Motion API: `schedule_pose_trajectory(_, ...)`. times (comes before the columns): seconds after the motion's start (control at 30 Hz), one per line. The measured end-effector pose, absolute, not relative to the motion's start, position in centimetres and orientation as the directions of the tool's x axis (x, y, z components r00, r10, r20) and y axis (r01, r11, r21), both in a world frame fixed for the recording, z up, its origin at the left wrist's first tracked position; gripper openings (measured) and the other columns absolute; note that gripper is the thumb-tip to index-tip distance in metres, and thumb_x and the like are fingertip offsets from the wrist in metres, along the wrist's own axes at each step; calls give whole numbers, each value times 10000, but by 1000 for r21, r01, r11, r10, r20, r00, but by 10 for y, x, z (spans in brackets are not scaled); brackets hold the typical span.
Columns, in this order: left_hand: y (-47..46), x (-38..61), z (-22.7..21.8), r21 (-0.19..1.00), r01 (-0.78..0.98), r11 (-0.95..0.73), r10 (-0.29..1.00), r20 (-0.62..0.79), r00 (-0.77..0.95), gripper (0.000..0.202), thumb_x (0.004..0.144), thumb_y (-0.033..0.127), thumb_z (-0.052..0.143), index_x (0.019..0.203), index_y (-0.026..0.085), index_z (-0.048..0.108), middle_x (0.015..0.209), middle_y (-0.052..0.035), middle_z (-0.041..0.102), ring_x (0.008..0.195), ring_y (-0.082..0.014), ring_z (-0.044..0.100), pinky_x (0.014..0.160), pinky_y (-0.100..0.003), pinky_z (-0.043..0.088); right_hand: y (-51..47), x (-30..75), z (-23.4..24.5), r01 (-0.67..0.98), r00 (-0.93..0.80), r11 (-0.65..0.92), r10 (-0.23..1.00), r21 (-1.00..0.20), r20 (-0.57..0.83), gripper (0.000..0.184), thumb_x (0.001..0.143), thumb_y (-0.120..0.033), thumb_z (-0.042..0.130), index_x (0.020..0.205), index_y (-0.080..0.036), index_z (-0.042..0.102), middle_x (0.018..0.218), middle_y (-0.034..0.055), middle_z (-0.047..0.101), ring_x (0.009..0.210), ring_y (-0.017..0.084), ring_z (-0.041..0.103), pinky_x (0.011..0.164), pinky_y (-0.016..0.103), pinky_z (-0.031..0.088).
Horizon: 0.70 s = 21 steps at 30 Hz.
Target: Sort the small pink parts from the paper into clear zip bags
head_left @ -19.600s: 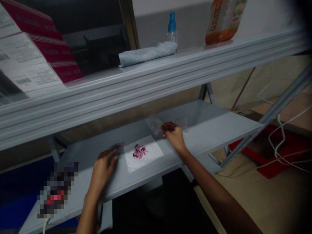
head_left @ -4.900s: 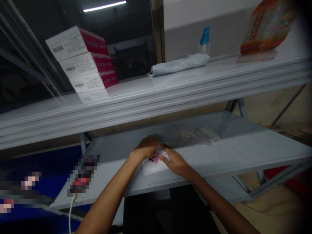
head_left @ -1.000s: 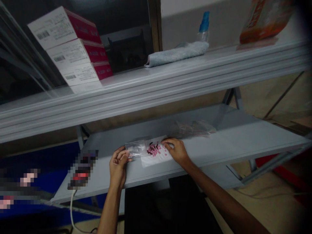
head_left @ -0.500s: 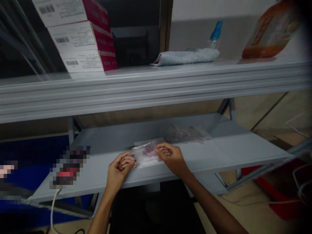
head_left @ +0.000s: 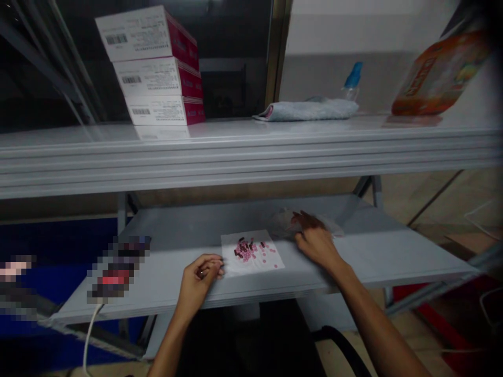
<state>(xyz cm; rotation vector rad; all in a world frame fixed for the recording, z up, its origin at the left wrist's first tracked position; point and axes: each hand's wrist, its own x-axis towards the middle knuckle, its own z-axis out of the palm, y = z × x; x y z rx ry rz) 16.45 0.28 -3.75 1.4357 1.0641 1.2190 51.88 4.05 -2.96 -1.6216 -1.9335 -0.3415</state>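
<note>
A white paper sheet (head_left: 251, 265) lies on the lower grey shelf (head_left: 385, 256), with a scatter of pink round pills (head_left: 249, 251) and dark capsules (head_left: 241, 248) on it. My left hand (head_left: 200, 280) rests at the sheet's left edge, fingers curled together, and holds nothing I can see. My right hand (head_left: 316, 243) is past the sheet's upper right corner, its fingers lying on a small heap of clear plastic bags (head_left: 293, 222). Part of that heap is hidden under those fingers.
A pixelated object (head_left: 118, 269) with a white cable (head_left: 90, 335) lies at the shelf's left. Overhead runs a grey upper shelf (head_left: 236, 157) holding stacked white-and-red boxes (head_left: 157, 78), a folded towel (head_left: 308, 110), a spray bottle (head_left: 351, 81) and an orange bag (head_left: 440, 73).
The clear bag both hands held over the sheet no longer shows there, leaving the pills uncovered. My right hand has moved right onto the bag heap. My left hand has stayed near the sheet.
</note>
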Motion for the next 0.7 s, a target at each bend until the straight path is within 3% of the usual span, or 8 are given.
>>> schedule_pose_trajectory(0.1, 4, 163, -39, 980, 67, -188, 975, 179, 129, 220, 811, 341, 717, 937, 161, 718, 852, -88, 757, 718, -189, 704, 666, -291, 557, 52, 505, -35, 962, -105, 237, 782, -136, 615, 417, 875, -235, 514, 1283, -219, 596, 1441, 121, 508, 1392, 350, 363, 1131, 612, 249)
schedule_pose_trajectory(0.23, 4, 163, -41, 979, 67, -193, 974, 182, 138, 220, 813, 354, 712, 938, 173, 724, 895, -95, 755, 738, -194, 709, 671, -296, 558, 67, 508, -57, 981, -96, 163, 881, -109, 463, 415, 900, -360, 552, 1302, -271, 607, 1427, 137, 516, 1376, 424, 360, 1041, 759, 207)
schedule_pose_trajectory(0.37, 5, 163, -41, 975, 80, -207, 971, 196, 134, 221, 815, 368, 703, 920, 177, 737, 871, -94, 749, 744, -197, 699, 665, -290, 551, 63, 530, -76, 991, -65, 108, 904, -80, 423, 417, 937, -355, 488, 1326, -257, 601, 1483, 164, 449, 1390, 437, 337, 1023, 741, 250)
schedule_pose_trajectory(0.53, 5, 164, -39, 955, 144, -260, 962, 243, 128, 217, 807, 369, 702, 900, 181, 754, 852, -94, 754, 759, -199, 688, 690, -288, 544, 35, 534, -57, 991, -43, 108, 831, -84, 555, 525, 938, -374, 488, 1423, -174, 499, 1555, 198, 323, 1454, 434, 198, 1078, 707, 217)
schedule_pose_trajectory(0.6, 6, 164, -38, 950, 161, -268, 960, 250, 128, 208, 806, 364, 698, 893, 184, 756, 855, -93, 759, 749, -199, 691, 697, -297, 546, 21, 526, -44, 981, -29, 138, 795, -134, 606, 508, 939, -364, 494, 1392, -136, 523, 1515, 207, 385, 1434, 405, 269, 1102, 634, 270)
schedule_pose_trajectory(0.7, 6, 164, -38, 947, 189, -259, 963, 237, 128, 191, 796, 348, 707, 883, 186, 757, 859, -93, 765, 767, -211, 702, 719, -311, 549, 2, 506, -33, 916, -77, 279, 827, -288, 557, 334, 958, -328, 488, 1196, -159, 652, 1218, 167, 642, 1169, 304, 580, 992, 448, 459)
